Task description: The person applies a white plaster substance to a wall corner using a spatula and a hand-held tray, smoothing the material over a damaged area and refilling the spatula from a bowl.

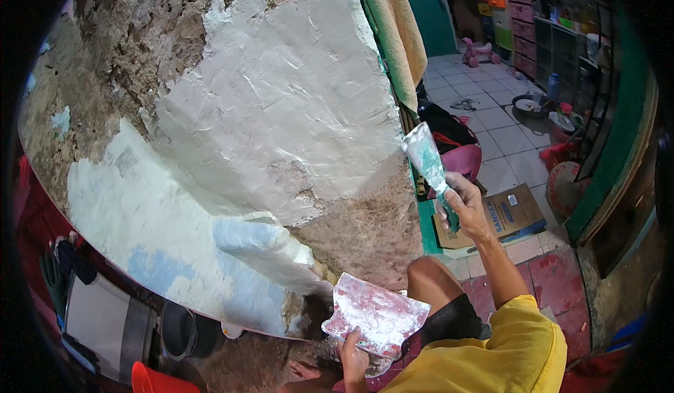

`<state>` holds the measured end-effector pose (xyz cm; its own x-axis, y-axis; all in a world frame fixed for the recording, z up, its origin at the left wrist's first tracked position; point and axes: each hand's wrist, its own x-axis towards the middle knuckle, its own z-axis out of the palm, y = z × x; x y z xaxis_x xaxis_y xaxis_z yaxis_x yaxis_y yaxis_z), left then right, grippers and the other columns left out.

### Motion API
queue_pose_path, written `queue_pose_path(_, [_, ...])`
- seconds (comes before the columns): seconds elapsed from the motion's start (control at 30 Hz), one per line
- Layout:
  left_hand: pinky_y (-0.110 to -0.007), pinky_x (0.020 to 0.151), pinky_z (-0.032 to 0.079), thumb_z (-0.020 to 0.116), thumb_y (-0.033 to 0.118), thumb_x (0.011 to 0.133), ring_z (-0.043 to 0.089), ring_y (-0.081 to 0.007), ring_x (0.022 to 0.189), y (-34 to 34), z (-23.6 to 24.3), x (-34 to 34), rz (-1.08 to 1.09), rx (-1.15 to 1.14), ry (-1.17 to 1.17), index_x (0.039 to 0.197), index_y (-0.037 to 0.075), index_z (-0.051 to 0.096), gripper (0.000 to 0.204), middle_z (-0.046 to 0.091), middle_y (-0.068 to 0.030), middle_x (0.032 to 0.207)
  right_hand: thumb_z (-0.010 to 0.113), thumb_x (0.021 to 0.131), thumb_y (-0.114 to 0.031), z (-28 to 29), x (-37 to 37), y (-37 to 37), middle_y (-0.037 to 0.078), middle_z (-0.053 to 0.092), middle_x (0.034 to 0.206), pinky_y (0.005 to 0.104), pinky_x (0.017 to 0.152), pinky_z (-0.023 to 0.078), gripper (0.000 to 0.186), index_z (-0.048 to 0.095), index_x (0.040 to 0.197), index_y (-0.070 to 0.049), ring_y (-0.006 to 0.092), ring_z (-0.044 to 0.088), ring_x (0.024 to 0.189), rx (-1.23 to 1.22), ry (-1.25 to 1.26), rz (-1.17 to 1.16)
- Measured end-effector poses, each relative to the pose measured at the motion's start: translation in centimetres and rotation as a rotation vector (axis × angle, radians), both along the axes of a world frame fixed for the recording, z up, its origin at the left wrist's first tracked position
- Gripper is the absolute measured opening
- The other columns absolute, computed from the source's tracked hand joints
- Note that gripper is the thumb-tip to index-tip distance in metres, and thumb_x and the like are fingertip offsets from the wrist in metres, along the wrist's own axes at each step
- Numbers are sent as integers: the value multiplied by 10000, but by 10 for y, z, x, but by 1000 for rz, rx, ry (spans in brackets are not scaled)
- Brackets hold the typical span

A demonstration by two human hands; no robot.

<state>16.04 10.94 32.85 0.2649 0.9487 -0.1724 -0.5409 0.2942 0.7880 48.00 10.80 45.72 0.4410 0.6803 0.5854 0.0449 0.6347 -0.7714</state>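
Note:
My right hand (pixel 460 203) grips a green-handled putty knife (pixel 426 155), raised at the edge of the wall with its wide blade pointing up and smeared with white paste. My left hand (pixel 354 354) holds a reddish rectangular board (pixel 375 309) low in front, coated with white paste. The wall (pixel 274 91) beside both tools carries rough pale-grey plaster over its upper middle, bare crumbling patches at the top left and lower right, and a whiter, partly bluish coated ledge (pixel 140 224) at the lower left.
A green doorway edge with a tan cloth (pixel 400 42) borders the wall. Beyond it are a tiled floor, flattened cardboard (pixel 523 221), shelves (pixel 562 14), pink drawers, a bag and a black pan (pixel 526 105). A dark bucket (pixel 179 326) and an orange-red bucket (pixel 158 382) stand below left.

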Motion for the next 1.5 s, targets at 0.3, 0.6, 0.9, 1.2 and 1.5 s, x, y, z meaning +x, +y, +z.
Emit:
queue_pose_path(0.3, [-345, 849, 396, 545, 41, 790, 507, -215, 961, 15, -78, -26, -20, 626, 646, 1087, -7, 495, 305, 523, -92, 1032, 487, 912, -185, 32, -5, 15, 39, 492, 618, 197, 333, 325, 289, 451, 1169, -57, 74, 412, 394, 88, 48, 15])
queue_pose_path(0.6, [-355, 834, 405, 533, -35, 777, 513, -261, 938, 16, -71, -33, -16, 888, 947, 1011, -25, 541, 235, 504, -156, 1046, 579, 839, -123, 3, -2, 5, 35, 558, 733, 201, 407, 358, 302, 539, 1125, -37, 60, 469, 487, 11, -122, -205])
queue_pose_path(0.9, [-339, 864, 393, 569, 46, 754, 501, -203, 982, 6, -9, -1, -18, -57, 23, 1174, 17, 439, 441, 517, -80, 1060, 639, 785, -67, 31, -10, -1, 53, 630, 903, 210, 633, 454, 358, 545, 1129, -28, 74, 572, 726, -18, -268, -514])
queue_pose_path(1.2, [-333, 872, 383, 551, 56, 774, 492, -193, 995, 9, -42, -13, -47, 296, 256, 1161, 9, 444, 404, 513, -82, 1084, 658, 767, -51, -12, -11, 18, 124, 621, 1038, 317, 768, 504, 383, 532, 1127, -24, 175, 626, 887, -35, -380, -644])
queue_pose_path(1.5, [-322, 860, 385, 540, 65, 783, 504, -186, 969, 8, -18, -7, -26, -35, 85, 1160, 3, 438, 396, 522, -80, 1062, 680, 757, -55, -1, -15, 29, 163, 613, 1002, 324, 792, 500, 421, 516, 1141, -3, 198, 623, 874, 94, -321, -699])
